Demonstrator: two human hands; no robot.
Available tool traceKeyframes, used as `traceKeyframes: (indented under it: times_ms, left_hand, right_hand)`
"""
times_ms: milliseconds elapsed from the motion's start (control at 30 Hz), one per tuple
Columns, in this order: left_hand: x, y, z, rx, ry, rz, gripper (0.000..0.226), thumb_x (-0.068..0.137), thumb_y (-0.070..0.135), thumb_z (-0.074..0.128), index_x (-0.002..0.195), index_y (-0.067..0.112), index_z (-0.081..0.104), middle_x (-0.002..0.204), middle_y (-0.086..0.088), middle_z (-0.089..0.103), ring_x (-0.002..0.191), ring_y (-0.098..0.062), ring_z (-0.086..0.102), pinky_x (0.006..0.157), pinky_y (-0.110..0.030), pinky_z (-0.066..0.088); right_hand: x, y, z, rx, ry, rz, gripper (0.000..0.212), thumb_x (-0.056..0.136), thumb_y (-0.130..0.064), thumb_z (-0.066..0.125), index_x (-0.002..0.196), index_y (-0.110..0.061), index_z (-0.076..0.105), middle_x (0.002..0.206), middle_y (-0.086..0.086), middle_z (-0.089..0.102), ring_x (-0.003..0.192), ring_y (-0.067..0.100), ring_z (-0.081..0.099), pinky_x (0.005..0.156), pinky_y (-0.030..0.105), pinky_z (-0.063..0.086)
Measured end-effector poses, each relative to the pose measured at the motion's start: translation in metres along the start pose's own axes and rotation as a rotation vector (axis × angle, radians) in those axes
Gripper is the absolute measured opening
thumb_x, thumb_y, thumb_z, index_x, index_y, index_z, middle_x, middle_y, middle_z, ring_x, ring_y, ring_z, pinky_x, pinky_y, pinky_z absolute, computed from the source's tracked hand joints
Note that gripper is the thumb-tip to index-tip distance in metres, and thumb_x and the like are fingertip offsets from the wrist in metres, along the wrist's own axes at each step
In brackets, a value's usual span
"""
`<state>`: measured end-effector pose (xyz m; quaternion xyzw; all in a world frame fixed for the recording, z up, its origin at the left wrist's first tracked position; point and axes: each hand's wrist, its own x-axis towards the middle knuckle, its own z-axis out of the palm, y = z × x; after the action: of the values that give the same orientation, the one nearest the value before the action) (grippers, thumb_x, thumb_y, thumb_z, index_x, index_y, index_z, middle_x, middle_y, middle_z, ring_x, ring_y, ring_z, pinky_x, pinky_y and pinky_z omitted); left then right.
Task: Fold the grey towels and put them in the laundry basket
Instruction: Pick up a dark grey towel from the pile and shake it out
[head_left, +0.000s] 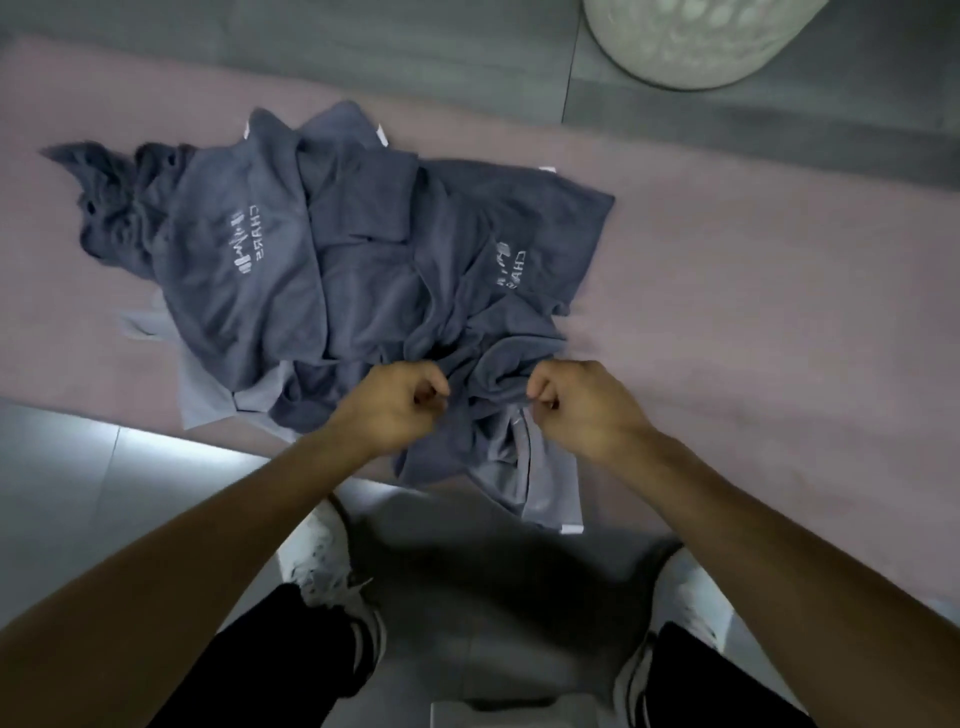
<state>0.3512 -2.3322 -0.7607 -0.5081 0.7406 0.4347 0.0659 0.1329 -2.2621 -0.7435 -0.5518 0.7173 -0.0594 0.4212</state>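
A crumpled heap of grey towels (332, 249) with white logos lies on a pink mat (753, 312). The nearest towel (488, 379) is bunched at the heap's front edge. My left hand (400, 405) pinches its fabric on the left, and my right hand (576, 405) pinches it on the right, both with fingers curled. A lighter part of that towel (540, 478) hangs over the mat's front edge. The white perforated laundry basket (691, 36) stands on the floor at the top right, beyond the mat.
Grey floor tiles (78, 493) surround the mat. My white shoes (327, 561) and dark trousers are at the bottom, close to the mat's front edge. The mat's right half carries nothing.
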Motion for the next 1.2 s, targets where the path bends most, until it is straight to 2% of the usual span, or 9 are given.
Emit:
traceKeyframes:
  times_ms: [67,233,400,500,600,833,900,1033,1200]
  left_hand:
    - [0.017,0.002,0.003,0.014,0.040,-0.011,0.012,0.089,0.012,0.063,0.100,0.014,0.068,0.099,0.000,0.069,0.094,-0.014,0.064,0.080,-0.021,0.047]
    - [0.041,0.013,-0.005,0.095,0.119,0.058,0.009,0.087,0.018,0.065,0.095,0.021,0.067,0.086,0.008,0.065,0.086,-0.011,0.065,0.077,-0.023,0.051]
    - [0.024,0.021,-0.022,0.139,0.246,0.154,0.008,0.086,0.015,0.069,0.093,0.017,0.067,0.080,0.006,0.064,0.083,-0.012,0.064,0.082,-0.025,0.051]
    - [-0.013,0.038,-0.038,0.155,0.301,0.170,0.006,0.085,0.014,0.068,0.092,0.013,0.068,0.079,0.005,0.066,0.083,-0.014,0.064,0.082,-0.028,0.052]
    - [-0.056,0.062,-0.052,0.265,0.286,0.223,0.008,0.086,0.014,0.064,0.092,0.014,0.069,0.088,0.000,0.071,0.087,-0.017,0.064,0.081,-0.032,0.053]
    - [-0.157,0.089,-0.069,0.366,0.358,0.326,0.010,0.087,0.019,0.063,0.096,0.024,0.066,0.085,0.007,0.068,0.078,-0.010,0.059,0.070,-0.022,0.043]
    - [-0.173,0.086,-0.065,0.371,0.364,0.312,0.008,0.088,0.022,0.065,0.095,0.025,0.065,0.083,0.008,0.066,0.078,-0.009,0.058,0.069,-0.021,0.042]
    - [-0.176,0.068,-0.052,0.359,0.302,0.243,0.007,0.088,0.019,0.065,0.093,0.023,0.064,0.082,0.007,0.063,0.079,-0.011,0.058,0.071,-0.021,0.041]
    - [-0.127,0.035,-0.012,0.227,0.226,0.127,0.008,0.086,0.013,0.063,0.088,0.020,0.066,0.087,0.001,0.070,0.083,-0.013,0.064,0.080,-0.027,0.052]
  right_hand:
    - [0.017,0.008,-0.003,-0.026,0.020,-0.035,0.012,0.085,-0.011,0.060,0.095,-0.014,0.066,0.096,0.004,0.070,0.091,0.025,0.064,0.082,0.037,0.053]
    - [0.037,0.009,-0.014,-0.108,0.051,-0.160,0.011,0.084,-0.011,0.060,0.093,-0.014,0.064,0.097,0.005,0.068,0.090,0.024,0.062,0.078,0.035,0.052]
    - [0.031,-0.011,-0.031,-0.152,0.138,-0.213,0.009,0.084,-0.012,0.060,0.089,-0.019,0.062,0.100,0.003,0.066,0.092,0.021,0.060,0.081,0.035,0.053]
    - [-0.007,-0.038,-0.044,-0.190,0.189,-0.227,0.010,0.082,-0.013,0.059,0.086,-0.022,0.061,0.099,0.000,0.064,0.091,0.019,0.060,0.081,0.035,0.053]
    - [-0.063,-0.057,-0.052,-0.215,0.221,-0.275,0.008,0.083,-0.012,0.059,0.090,-0.015,0.064,0.090,-0.002,0.062,0.085,0.017,0.058,0.073,0.029,0.050]
    - [-0.167,-0.069,-0.051,-0.185,0.379,-0.331,0.012,0.083,-0.013,0.059,0.081,-0.025,0.059,0.074,-0.014,0.058,0.086,0.016,0.065,0.078,0.035,0.055]
    - [-0.181,-0.065,-0.044,-0.172,0.406,-0.336,0.014,0.082,-0.011,0.059,0.080,-0.025,0.060,0.073,-0.015,0.057,0.087,0.017,0.066,0.078,0.036,0.055]
    - [-0.187,-0.040,-0.030,-0.188,0.380,-0.266,0.011,0.082,-0.012,0.057,0.081,-0.022,0.062,0.087,-0.004,0.066,0.087,0.019,0.062,0.079,0.034,0.053]
    - [-0.152,0.007,-0.015,-0.136,0.300,-0.144,0.005,0.084,-0.015,0.060,0.083,-0.017,0.064,0.087,-0.004,0.065,0.083,0.018,0.062,0.077,0.030,0.053]
